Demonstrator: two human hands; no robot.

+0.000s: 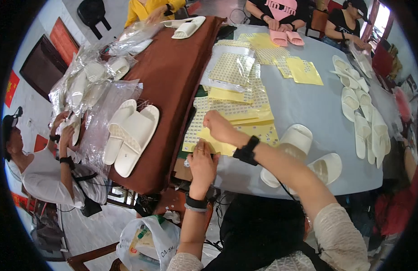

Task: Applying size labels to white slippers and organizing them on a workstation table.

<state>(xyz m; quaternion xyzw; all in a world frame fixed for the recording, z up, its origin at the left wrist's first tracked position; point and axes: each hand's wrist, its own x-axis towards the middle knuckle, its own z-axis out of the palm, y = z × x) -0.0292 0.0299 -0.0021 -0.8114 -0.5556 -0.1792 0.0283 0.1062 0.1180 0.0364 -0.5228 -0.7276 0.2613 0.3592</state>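
My left hand [201,165] lies with its fingers stretched out on the near left corner of a yellow sticker sheet [197,131], at the edge of the grey table. Just above the same sheet is my right hand [220,128], its fingers curled together in a pinch; whatever they may hold is too small to see. Part of the sheet is peeled to bare yellow backing, with small round stickers scattered on it. To the right of my right forearm sit two white slippers [297,137] [328,168], partly covered by that arm.
More sticker sheets [231,67] are stacked farther back. White slippers [363,128] line the table's right side. A brown-covered table [172,90] at left holds white slippers [137,142] and plastic-wrapped ones. Co-workers sit around; one handles pink slippers [278,38]. A plastic bag [148,241] stands below.
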